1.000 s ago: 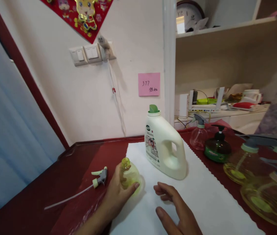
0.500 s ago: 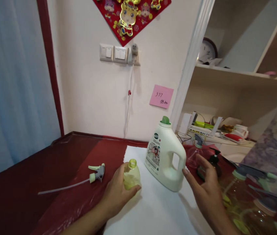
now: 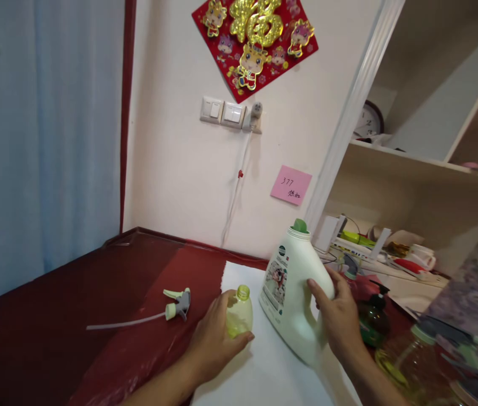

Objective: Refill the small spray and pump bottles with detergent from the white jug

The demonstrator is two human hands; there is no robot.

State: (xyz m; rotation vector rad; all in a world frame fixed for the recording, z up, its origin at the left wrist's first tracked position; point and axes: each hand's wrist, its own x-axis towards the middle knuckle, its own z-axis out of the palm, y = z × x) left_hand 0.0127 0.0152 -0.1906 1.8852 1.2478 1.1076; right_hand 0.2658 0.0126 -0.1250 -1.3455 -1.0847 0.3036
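A small clear yellow-green spray bottle [image 3: 239, 316], its neck uncapped, stands on a white sheet [image 3: 239, 381]. My left hand [image 3: 216, 338] is wrapped round it from the left, thumb across the front. Right of it is a pale green detergent jug [image 3: 293, 293] with a printed label and a green spout in its open neck. My right hand [image 3: 340, 310] grips the jug's handle, with the thumb on the near side and fingers partly hidden behind. The grey and light-green spray trigger [image 3: 178, 304] with its long tube lies left of my left hand.
On the right stand a dark green pump bottle [image 3: 373, 320] and a clear spray bottle [image 3: 412, 355], with more bottles near. Behind them a shelf [image 3: 416, 160] holds a clock and clutter. The wall [image 3: 180, 180] bounds the dark red table [image 3: 137, 282] at the back.
My right hand has moved from beside the jug onto its handle and closed round it. My left hand stays on the small bottle. The camera view has shifted.
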